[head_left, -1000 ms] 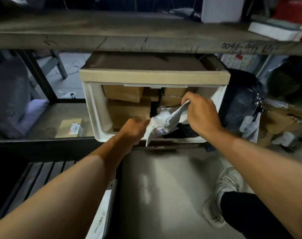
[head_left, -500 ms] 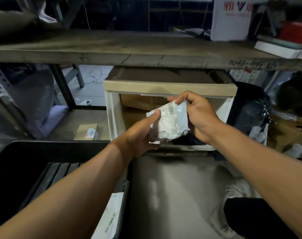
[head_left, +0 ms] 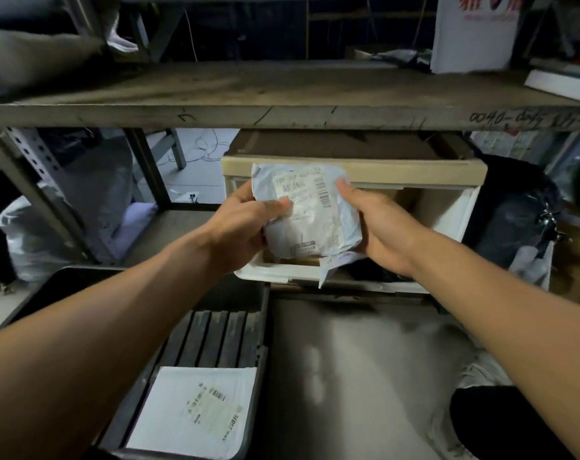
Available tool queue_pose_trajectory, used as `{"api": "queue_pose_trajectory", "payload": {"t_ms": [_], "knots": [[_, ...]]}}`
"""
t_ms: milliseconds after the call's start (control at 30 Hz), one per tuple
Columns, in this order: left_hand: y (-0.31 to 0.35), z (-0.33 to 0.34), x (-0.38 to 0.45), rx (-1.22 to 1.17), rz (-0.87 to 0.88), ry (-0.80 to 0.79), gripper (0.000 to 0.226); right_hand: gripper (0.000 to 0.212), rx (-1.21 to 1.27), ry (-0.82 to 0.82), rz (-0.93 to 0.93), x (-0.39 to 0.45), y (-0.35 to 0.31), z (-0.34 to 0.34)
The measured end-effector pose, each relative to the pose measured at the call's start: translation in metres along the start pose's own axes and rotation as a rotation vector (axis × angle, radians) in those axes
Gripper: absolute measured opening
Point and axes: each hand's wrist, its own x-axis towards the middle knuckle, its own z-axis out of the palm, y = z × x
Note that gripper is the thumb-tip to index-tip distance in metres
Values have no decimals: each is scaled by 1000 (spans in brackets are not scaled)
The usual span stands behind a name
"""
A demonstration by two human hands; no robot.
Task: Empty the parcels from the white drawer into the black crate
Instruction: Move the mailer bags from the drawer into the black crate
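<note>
A white plastic mailer parcel point(head_left: 310, 214) with a barcode label is held up in front of the white drawer point(head_left: 447, 214), label facing me. My left hand point(head_left: 245, 224) grips its left edge and my right hand point(head_left: 378, 220) grips its right edge. The drawer is pulled out from under a shelf; cardboard boxes point(head_left: 399, 197) and a dark parcel point(head_left: 374, 273) lie inside, partly hidden by the parcel and my hands. The black crate point(head_left: 262, 327) sits on the floor at lower left, with a flat white envelope point(head_left: 195, 410) lying in it.
A wooden shelf board point(head_left: 282, 101) runs across above the drawer. A black bag point(head_left: 514, 220) stands right of the drawer, grey and white bags point(head_left: 26, 234) at left. Metal shelf posts point(head_left: 36, 180) rise at left. My shoe point(head_left: 477, 373) rests on the grey floor.
The parcel came out of the drawer, was lifted and turned so its label faces me. Both hands rose with it. The view tilted down, showing more of the crate and the envelope.
</note>
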Motion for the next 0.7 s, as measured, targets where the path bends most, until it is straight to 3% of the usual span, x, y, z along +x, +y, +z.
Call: {"api": "queue_pose_trajectory", "payload": {"t_ms": [67,133,200,367,433,533,567,633,700], "knots": [[-5,1,7,-17,38,18,47,18,-8,110,-57,6,0,10],[-9,1,12,-48,43,39,39,9,-27,187,-58,12,3,12],[-12,1,16,-19,38,58,26,6,-56,217,-55,18,6,12],[-15,-4,23,-76,24,179,28,7,-28,194,-66,29,13,16],[-18,-1,26,-51,45,281,24,8,-13,206,-68,32,15,17],[-23,0,28,215,151,577,10,11,32,297,-82,35,17,17],[-24,1,27,283,174,588,11,11,64,324,-86,35,16,19],[-25,7,23,309,152,405,16,10,104,328,-95,34,14,23],[-27,18,18,244,88,143,40,15,104,275,-97,32,15,30]]}}
